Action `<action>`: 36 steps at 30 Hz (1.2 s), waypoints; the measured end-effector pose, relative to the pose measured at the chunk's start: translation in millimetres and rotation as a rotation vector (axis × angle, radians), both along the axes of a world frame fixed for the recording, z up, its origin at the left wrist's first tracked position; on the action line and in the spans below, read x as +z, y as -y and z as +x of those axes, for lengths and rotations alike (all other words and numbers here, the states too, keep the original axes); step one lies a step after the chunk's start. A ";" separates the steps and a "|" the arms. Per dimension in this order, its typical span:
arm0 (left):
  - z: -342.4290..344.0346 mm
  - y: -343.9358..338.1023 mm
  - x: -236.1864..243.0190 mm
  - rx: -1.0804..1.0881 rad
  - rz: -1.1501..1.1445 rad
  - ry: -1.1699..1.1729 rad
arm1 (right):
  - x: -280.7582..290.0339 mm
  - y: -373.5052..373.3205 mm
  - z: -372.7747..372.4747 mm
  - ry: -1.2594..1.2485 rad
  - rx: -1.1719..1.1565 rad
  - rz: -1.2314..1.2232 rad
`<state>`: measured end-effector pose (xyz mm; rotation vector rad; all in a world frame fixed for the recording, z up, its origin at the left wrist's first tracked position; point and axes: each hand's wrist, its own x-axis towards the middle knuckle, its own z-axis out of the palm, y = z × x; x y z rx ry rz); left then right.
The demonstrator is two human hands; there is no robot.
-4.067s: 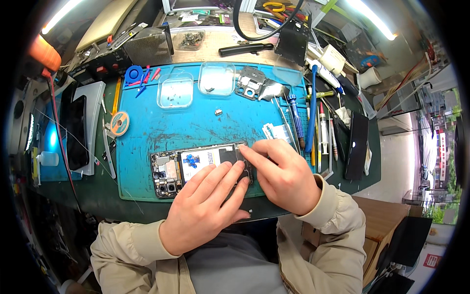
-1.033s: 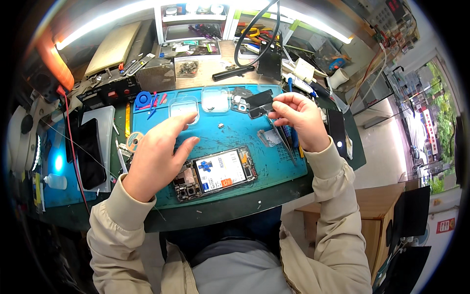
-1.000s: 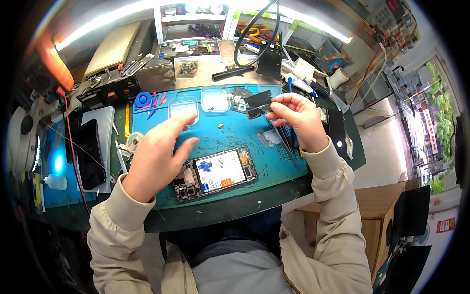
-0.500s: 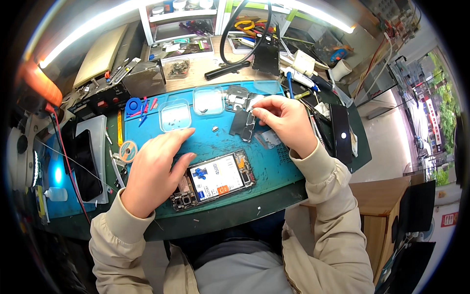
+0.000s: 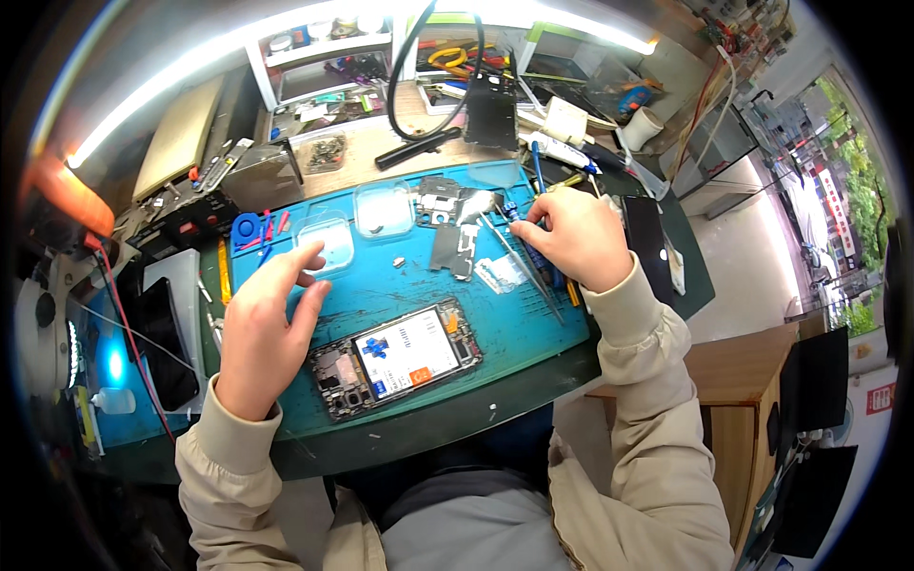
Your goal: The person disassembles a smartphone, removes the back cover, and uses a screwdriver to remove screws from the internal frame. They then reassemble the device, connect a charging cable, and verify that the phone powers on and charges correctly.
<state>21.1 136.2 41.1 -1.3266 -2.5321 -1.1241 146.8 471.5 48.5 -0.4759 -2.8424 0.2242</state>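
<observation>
Over the left part of the blue mat hovers my left hand, its thumb and fingers apart and nothing between them. My right hand is closed at the mat's right side, thumb and forefinger on a blue-handled screwdriver; its palm hides part of the tools. Long metal tweezers lie slanted just left of this thumb. Between my forearms rests an opened phone, its white battery and circuit parts exposed. Dark metal phone plates and a small clear plastic bag are left of the tweezers.
Two clear plastic boxes stand at the mat's back, near a blue tape roll. A dark phone lies right of my right hand, another phone at far left. A black cable loops down behind.
My right hand has moved from beside the phone plates to the right, and tweezers and blue-handled tools now show beneath it. My left hand has shifted left, away from the opened phone. The view has shifted slightly.
</observation>
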 end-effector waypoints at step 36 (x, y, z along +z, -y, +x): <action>-17.7 8.6 -13.9 0.200 0.008 -0.195 | -16.5 111.0 -74.5 -0.485 0.582 -0.790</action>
